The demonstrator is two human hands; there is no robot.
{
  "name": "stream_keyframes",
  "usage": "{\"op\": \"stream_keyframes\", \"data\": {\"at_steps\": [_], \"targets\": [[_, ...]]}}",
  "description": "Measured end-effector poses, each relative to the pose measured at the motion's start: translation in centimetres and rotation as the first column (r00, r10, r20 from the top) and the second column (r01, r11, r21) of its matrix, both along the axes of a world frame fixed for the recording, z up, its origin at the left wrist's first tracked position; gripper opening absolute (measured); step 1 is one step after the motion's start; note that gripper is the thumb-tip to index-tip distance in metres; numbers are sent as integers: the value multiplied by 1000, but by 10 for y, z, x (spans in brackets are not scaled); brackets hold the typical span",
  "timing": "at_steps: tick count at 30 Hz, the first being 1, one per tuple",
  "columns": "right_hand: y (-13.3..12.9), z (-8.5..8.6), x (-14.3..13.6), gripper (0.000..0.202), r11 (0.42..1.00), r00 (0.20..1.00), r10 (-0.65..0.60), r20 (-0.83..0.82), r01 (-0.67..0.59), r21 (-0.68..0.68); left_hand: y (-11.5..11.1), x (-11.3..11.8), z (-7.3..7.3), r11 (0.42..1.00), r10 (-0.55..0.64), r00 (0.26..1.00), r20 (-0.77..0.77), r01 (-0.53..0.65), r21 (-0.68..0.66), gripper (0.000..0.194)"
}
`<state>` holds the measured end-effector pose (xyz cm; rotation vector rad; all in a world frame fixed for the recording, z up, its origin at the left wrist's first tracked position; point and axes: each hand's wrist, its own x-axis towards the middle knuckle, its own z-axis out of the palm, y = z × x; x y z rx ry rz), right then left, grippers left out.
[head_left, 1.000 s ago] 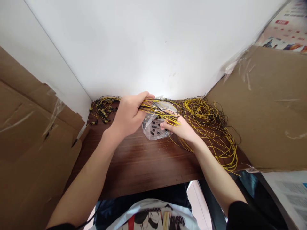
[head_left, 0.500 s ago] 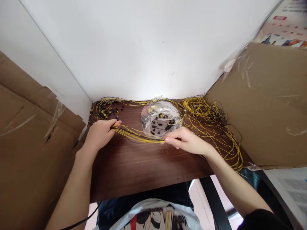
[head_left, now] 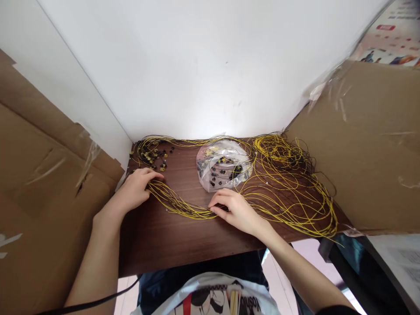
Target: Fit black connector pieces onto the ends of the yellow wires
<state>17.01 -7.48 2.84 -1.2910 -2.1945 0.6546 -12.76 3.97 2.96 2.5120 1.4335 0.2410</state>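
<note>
A bundle of yellow and black wires (head_left: 183,209) sags in a curve over the front half of the brown table (head_left: 164,245). At its left end, my left hand (head_left: 135,189) is closed around the wires. My right hand (head_left: 229,208) pinches the same bundle near the middle of the table, with thumb and fingertips around it. From there the wires run right into a big loose tangle (head_left: 278,151). Behind my left hand lie small black and yellow connectors (head_left: 152,156). A clear plastic bag (head_left: 205,177) with small black and yellow parts sits behind my right hand.
Cardboard sheets stand at the left (head_left: 42,197) and right (head_left: 367,144). A white wall (head_left: 197,65) rises behind the table. Loops of wire reach the table's right front corner. A black cable (head_left: 98,302) crosses below my left forearm.
Both hands have come down with the bundle, my left hand slightly leftward. The wires, stretched almost straight before, now curve slackly toward the front. The loops at the right have spread forward.
</note>
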Motion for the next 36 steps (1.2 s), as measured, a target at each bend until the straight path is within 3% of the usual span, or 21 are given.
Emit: {"op": "stream_keyframes", "data": {"at_steps": [6, 10, 13, 16, 20, 26, 28, 32, 36], "targets": [[-7, -7, -25, 12, 999, 996, -42, -81, 42, -3, -13, 1, 22, 985, -45, 999, 3, 45, -164, 62], [-3, -15, -35, 8, 998, 991, -61, -121, 62, 1, -15, 22, 39, 973, -138, 971, 198, 170, -158, 42], [1, -20, -34, 9, 986, 947, -151, -283, 124, -111, -18, 50, 38, 956, -167, 912, 376, 243, -165, 27], [6, -25, -30, 10, 953, 862, -276, -425, 190, -234, -24, 75, 24, 904, -210, 863, 459, 350, -245, 25], [12, -31, -24, 17, 926, 723, -358, -592, 193, -324, -30, 83, 8, 915, -247, 869, 429, 355, -192, 23], [15, -31, -19, 28, 873, 323, -484, -813, 111, -476, -26, 67, 2, 932, -165, 871, 463, 291, -215, 24], [14, -29, -17, 29, 867, 226, -493, -840, 47, -496, -23, 63, -2, 945, -158, 876, 455, 268, -188, 25], [12, -23, -12, 27, 872, 138, -475, -869, -63, -486, -17, 58, -8, 974, -126, 897, 424, 193, -117, 27], [10, -17, -4, 22, 889, 107, -441, -891, -83, -450, -12, 54, -11, 982, -133, 899, 416, 175, -65, 27]]}}
